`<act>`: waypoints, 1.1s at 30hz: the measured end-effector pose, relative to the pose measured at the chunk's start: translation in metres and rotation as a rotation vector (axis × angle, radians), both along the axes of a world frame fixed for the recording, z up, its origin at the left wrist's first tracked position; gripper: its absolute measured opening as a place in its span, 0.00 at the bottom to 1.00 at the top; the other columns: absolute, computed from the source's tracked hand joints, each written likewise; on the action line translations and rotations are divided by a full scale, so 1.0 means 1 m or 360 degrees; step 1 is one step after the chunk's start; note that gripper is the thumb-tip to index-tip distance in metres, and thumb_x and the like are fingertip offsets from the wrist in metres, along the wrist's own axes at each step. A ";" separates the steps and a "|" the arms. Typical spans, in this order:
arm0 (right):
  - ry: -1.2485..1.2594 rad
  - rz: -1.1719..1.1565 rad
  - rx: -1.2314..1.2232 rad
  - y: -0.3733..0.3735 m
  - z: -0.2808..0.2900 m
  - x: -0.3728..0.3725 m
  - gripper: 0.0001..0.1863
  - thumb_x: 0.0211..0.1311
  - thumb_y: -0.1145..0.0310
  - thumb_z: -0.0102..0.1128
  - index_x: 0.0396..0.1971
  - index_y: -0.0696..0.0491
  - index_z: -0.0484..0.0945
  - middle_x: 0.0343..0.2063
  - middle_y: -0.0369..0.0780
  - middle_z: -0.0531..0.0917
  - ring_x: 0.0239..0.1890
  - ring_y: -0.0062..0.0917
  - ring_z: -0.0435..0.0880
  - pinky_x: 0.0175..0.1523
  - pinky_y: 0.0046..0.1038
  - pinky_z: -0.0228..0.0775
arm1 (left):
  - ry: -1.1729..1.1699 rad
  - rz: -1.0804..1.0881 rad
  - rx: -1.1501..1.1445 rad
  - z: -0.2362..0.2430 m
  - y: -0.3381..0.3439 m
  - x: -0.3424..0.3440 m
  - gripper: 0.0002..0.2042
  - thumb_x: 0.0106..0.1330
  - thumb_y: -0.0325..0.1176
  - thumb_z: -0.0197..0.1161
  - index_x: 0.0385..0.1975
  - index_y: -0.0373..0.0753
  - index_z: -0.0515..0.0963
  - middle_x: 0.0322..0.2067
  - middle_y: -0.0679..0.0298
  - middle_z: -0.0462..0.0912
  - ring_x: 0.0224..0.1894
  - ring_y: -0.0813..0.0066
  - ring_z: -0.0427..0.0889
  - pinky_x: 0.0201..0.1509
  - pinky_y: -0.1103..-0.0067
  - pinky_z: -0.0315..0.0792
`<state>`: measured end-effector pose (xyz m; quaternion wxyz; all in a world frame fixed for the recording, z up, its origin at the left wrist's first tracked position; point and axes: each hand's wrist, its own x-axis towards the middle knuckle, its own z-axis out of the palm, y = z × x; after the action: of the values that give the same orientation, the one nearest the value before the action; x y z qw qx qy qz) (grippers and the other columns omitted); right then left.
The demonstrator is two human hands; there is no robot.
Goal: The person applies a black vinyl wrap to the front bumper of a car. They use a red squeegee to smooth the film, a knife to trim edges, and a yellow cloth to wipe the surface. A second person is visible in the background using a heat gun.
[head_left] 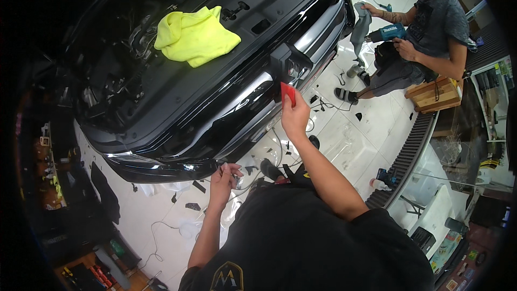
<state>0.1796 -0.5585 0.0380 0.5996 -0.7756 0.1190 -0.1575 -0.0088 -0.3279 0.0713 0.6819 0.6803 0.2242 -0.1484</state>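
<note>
My right hand [295, 118] pinches a flat red squeegee [288, 92]. The squeegee's edge is up at the dark block around the emblem [295, 68] in the middle of the car's grille. I cannot tell whether it touches. Lower down, my left hand [222, 181] is by the bottom edge of the black front bumper [186, 170], its fingers curled together; anything in them is too small to make out. A bright yellow cloth [195, 36] lies crumpled over the engine bay cover [245, 70], beyond both hands.
At the right, a co-worker [439, 27] holds a teal heat gun [386, 33] and a grey piece [360, 32]. Cords and dark scraps [192, 206] litter the pale tiled floor [344, 145]. A wooden crate [434, 95] and a drain grate [401, 160] are also on the right.
</note>
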 end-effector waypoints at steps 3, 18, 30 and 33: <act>0.0010 0.0091 -0.0052 0.002 -0.006 -0.006 0.15 0.71 0.74 0.58 0.55 0.55 0.83 0.42 0.51 0.89 0.45 0.45 0.90 0.52 0.36 0.79 | 0.0023 -0.0016 0.0093 -0.003 -0.002 -0.001 0.23 0.86 0.47 0.45 0.47 0.33 0.82 0.33 0.64 0.85 0.22 0.86 0.69 0.28 0.85 0.65; -0.0036 -0.0014 0.0047 0.023 0.005 0.012 0.12 0.69 0.75 0.58 0.50 0.58 0.82 0.39 0.52 0.88 0.46 0.45 0.89 0.53 0.37 0.77 | -0.0035 0.0075 0.0024 -0.020 0.024 -0.026 0.23 0.85 0.47 0.46 0.47 0.32 0.81 0.32 0.64 0.85 0.21 0.87 0.67 0.27 0.85 0.62; -0.0151 -0.0044 0.0021 -0.009 -0.045 0.000 0.13 0.71 0.71 0.61 0.52 0.59 0.82 0.41 0.49 0.89 0.43 0.36 0.89 0.53 0.35 0.78 | -0.0074 0.0189 -0.0115 -0.050 0.016 -0.042 0.22 0.84 0.49 0.48 0.48 0.34 0.81 0.33 0.63 0.85 0.21 0.88 0.68 0.25 0.86 0.59; -0.0034 0.0053 0.0095 -0.013 -0.020 0.004 0.13 0.71 0.72 0.62 0.51 0.61 0.82 0.40 0.46 0.90 0.40 0.31 0.89 0.49 0.33 0.79 | -0.0051 0.0269 -0.0138 -0.047 0.024 -0.059 0.21 0.84 0.47 0.48 0.48 0.35 0.81 0.32 0.65 0.85 0.21 0.88 0.68 0.26 0.87 0.60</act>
<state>0.1836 -0.5719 0.0185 0.6263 -0.7574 0.1044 -0.1522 -0.0682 -0.3038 0.0241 0.7244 0.6309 0.2632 -0.0889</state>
